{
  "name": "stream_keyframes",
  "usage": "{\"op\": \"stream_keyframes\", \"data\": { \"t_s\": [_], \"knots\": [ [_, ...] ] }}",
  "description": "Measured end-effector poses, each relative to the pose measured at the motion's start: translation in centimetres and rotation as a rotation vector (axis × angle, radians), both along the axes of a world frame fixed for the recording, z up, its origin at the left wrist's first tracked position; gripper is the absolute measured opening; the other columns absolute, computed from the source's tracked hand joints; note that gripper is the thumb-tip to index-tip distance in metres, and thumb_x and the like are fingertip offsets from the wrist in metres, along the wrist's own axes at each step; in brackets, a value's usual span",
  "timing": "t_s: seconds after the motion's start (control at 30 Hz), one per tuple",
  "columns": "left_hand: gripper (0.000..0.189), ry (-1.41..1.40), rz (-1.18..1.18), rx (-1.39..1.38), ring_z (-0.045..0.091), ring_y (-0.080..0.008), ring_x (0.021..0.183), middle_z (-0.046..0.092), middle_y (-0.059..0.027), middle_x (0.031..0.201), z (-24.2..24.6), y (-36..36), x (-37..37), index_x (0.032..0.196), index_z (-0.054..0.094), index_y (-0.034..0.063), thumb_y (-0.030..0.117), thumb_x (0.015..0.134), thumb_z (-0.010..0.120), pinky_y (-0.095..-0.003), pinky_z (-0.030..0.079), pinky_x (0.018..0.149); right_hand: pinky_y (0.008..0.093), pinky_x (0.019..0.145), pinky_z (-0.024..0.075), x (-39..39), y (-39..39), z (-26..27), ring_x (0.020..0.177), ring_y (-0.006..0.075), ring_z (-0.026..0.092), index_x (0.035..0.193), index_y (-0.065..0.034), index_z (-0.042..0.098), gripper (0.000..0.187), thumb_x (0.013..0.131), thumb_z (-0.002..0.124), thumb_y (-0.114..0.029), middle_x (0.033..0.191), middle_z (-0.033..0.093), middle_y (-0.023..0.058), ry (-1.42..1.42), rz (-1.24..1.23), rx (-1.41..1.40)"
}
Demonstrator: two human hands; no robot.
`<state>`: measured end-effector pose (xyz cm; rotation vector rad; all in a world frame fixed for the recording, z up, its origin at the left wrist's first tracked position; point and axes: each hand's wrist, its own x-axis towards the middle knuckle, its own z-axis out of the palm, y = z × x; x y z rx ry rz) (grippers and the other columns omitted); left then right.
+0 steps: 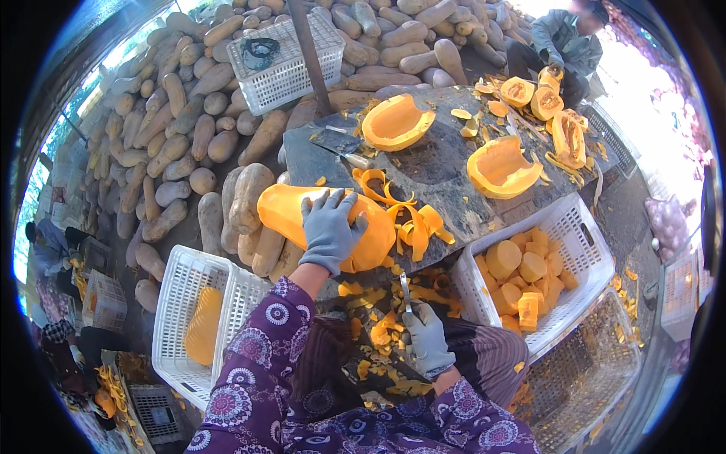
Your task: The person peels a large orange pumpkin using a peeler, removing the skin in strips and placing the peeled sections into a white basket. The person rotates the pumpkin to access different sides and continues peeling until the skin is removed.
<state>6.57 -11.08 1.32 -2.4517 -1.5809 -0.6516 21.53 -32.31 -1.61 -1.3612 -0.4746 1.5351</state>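
My gloved left hand (332, 230) presses down, fingers spread, on a peeled orange squash (278, 210) lying at the near edge of a dark work board (454, 215). Below it and to the right, my gloved right hand (428, 340) grips a peeler (405, 289) by its handle, apart from the squash. Curled peel strips (420, 232) lie beside the squash. Farther back on the board rest two hollowed squash halves (397, 122) and a knife (357, 160). The end of the squash under my left hand is partly hidden.
A white crate (590, 238) of cut squash chunks stands at right, above another crate (590, 369). At left, a white crate (190, 255) holds a peeled squash. Unpeeled squashes (170, 153) are heaped behind. A co-worker (573, 45) sits at the upper right beside squash pieces; a metal post (311, 57) rises behind the board.
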Motion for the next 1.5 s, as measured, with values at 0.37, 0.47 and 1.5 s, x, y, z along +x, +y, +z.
{"op": "stream_keyframes", "data": {
  "t_s": [0.37,0.47,1.5],
  "knots": [
    [0.046,-0.092,-0.337,-0.138,0.045,-0.0293,0.128,0.058,-0.0065,0.129,1.3,1.4,-4.6,0.118,0.065,0.0154,0.037,0.077,0.067,-0.0518,0.024,0.11,0.0238,0.054,0.0452,1.3,11.5,3.0,0.069,0.012,0.06,0.125,-0.0006,0.05,0.035,0.095,0.055,-0.018,0.095,0.061,0.0092,-0.326,0.037,0.174],
    [0.07,-0.365,0.008,-0.217,0.038,-0.0368,0.132,0.04,-0.0204,0.142,-0.1,0.8,-5.0,0.133,0.051,0.0068,0.042,0.076,0.07,-0.0486,0.027,0.11,0.0288,0.071,0.0491,1.3,14.1,1.4,0.081,0.0179,0.063,0.128,0.0019,0.049,0.041,0.094,0.056,-0.019,0.106,0.063,0.0154,-0.608,0.11,0.235],
    [0.084,-1.292,0.104,-0.649,0.046,-0.024,0.125,0.043,-0.0197,0.14,-1.3,15.9,-8.9,0.142,0.03,-0.0066,0.026,0.08,0.077,-0.0303,0.043,0.101,0.024,0.078,0.0423,-4.8,26.4,-0.8,0.086,0.0115,0.049,0.125,-0.0003,0.052,0.032,0.096,0.054,-0.014,0.102,0.057,0.0014,-0.443,0.02,0.269]
  ]
}}
